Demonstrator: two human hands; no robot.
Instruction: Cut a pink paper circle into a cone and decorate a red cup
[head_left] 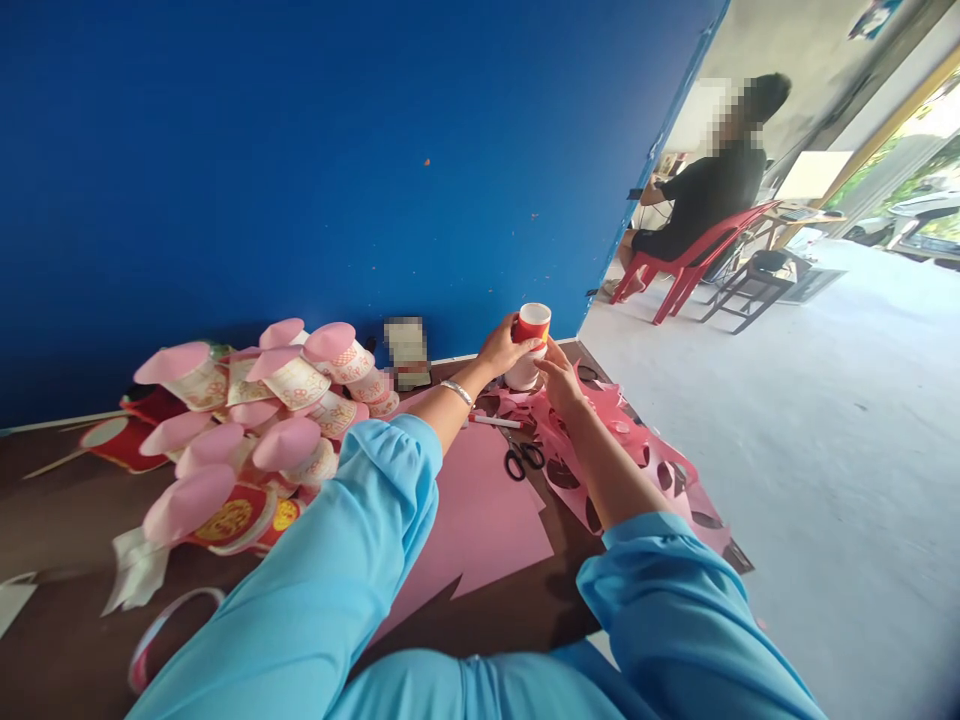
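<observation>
At the far edge of the table, my left hand (504, 346) is wrapped round a red paper cup (533, 326) with a white inside and a yellow print. The cup is upright, its mouth facing up. My right hand (559, 378) is closed at the cup's lower right side, its fingertips partly hidden. Directly below the red cup shows a white, cup-like piece (523, 373); whether the two are joined I cannot tell. Near my wrists lie black-handled scissors (523, 460) and a red-and-white pen (495, 421) on a pink paper sheet (480, 510).
Several paper cups with pink cone tops (289, 442) are piled at the left. Pink paper scraps with cut-out holes (637, 450) spread under my right forearm. A roll of tape (142, 655) lies front left. A blue wall (337, 170) rises behind; a person (720, 190) sits at the right.
</observation>
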